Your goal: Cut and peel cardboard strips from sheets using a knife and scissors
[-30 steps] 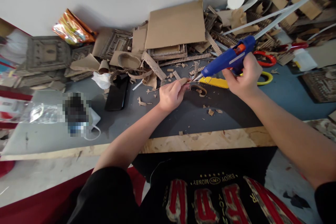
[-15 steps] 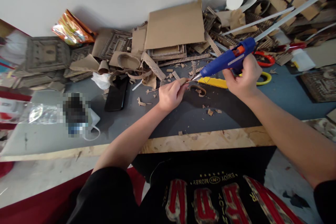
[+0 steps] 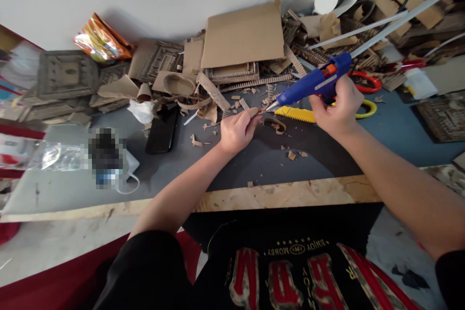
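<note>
My right hand (image 3: 341, 105) is closed round the handle of a blue hot glue gun (image 3: 312, 81), with a long translucent glue stick (image 3: 385, 29) running out of its back. The metal nozzle points left, right at the fingertips of my left hand (image 3: 238, 128). Those fingers are pinched on a small brown piece of cardboard (image 3: 259, 110), mostly hidden by the hand. Beneath the gun lies a yellow serrated tool (image 3: 300, 114). A curled cardboard strip (image 3: 276, 126) rests on the table just under the nozzle.
Cardboard sheets (image 3: 243, 34), corrugated strips and layered cardboard frames (image 3: 67, 73) are heaped along the wall. A black phone (image 3: 162, 128) lies left of my left hand. Red-handled scissors (image 3: 368, 81) lie behind my right hand. Cardboard scraps (image 3: 291, 155) dot the dark tabletop near its wooden front edge (image 3: 283, 193).
Almost nothing differs. The glue gun has tipped very slightly, its nozzle staying beside the cardboard piece in my left fingers, and the whole view has shifted a little.
</note>
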The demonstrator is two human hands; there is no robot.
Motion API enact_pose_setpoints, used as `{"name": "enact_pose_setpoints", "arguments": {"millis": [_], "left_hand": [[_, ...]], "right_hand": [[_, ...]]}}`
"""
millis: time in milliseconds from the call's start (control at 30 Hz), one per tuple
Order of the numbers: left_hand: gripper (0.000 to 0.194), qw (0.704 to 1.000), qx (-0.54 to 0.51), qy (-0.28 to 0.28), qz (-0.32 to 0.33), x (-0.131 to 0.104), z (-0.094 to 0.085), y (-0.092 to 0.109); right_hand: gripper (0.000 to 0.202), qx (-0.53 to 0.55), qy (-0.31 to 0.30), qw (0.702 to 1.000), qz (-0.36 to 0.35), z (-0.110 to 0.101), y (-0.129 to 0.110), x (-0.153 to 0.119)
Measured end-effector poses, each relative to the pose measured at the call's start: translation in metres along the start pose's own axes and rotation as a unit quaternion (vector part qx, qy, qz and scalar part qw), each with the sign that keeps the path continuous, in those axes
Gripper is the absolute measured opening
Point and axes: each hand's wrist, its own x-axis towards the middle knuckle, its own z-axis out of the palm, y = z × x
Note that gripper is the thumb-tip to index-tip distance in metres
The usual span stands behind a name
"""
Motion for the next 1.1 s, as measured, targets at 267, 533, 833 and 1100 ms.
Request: {"name": "enact_pose_setpoints", "arguments": {"millis": [267, 533, 833, 1100], "left_hand": [[0.023, 1.000, -0.024, 0.014, 0.009, 0.001, 0.001, 0.000], [0.023, 1.000, -0.018, 0.017, 0.014, 0.002, 0.001, 0.000], [0.025, 1.000, -0.014, 0.012, 0.013, 0.001, 0.002, -0.001], [0.026, 1.000, -0.007, 0.015, 0.015, 0.003, 0.002, 0.001]], "right_hand": [[0.044, 0.017, 0.041, 0.998, -0.033, 0.007, 0.008, -0.001], [0.041, 0.027, 0.095, 0.992, -0.075, 0.013, 0.015, 0.000], [0.042, 0.023, 0.121, 0.988, -0.098, 0.015, 0.018, -0.001], [0.050, 0.024, 0.106, 0.989, -0.097, 0.013, 0.017, -0.001]]}}
